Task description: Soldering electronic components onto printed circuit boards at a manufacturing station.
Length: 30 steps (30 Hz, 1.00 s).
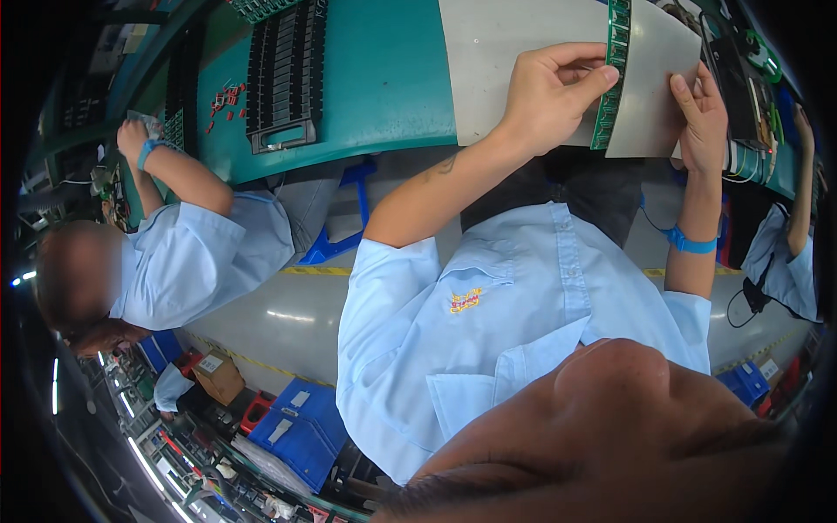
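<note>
My left hand [551, 94] pinches a long, narrow green circuit board strip [615, 74] between thumb and fingers, near the strip's middle. Small parts run in a row along the strip, too small to make out. It is upright in the picture, over a pale grey sheet [514, 30] on the bench. My right hand [700, 118], with a blue band at the wrist, is by the sheet's right edge, apart from the strip. Its thumb and fingers are spread, and I see nothing between them.
Left of the sheet, a black slotted rack [286, 78] stands on the green mat [384, 78], with small red parts [225, 100] beyond it. A co-worker [192, 235] sits at the left. Dark equipment with cables [741, 96] borders my right side. Blue bins [301, 427] stand behind me.
</note>
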Available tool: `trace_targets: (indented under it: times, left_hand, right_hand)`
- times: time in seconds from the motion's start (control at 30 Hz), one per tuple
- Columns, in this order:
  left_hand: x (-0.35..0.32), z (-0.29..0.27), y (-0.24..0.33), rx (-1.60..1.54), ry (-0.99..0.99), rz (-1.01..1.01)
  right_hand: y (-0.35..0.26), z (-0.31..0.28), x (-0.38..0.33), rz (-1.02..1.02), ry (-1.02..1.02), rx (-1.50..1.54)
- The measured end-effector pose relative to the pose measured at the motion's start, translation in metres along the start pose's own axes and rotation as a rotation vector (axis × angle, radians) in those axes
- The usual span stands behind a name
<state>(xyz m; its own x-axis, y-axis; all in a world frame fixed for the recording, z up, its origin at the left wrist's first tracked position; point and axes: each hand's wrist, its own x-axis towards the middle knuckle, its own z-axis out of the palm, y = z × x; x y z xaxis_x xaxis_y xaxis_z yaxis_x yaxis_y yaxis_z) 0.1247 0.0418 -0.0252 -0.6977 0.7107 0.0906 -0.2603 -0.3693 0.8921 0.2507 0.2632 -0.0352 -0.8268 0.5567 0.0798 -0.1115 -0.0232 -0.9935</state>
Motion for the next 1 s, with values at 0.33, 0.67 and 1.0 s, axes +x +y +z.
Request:
trace_targets:
  times: [0.33,0.67,1.0]
  left_hand:
    - [0.001,0.003,0.001,0.042,-0.015,0.025]
    - [0.005,0.009,-0.001,0.051,0.016,0.070]
    - [0.008,0.011,0.000,0.121,0.002,0.174]
  right_hand:
    - [0.006,-0.005,0.002,-0.008,0.005,0.036]
    - [0.012,-0.015,0.004,0.017,-0.015,0.069]
    - [0.023,-0.039,0.011,0.023,-0.018,0.096]
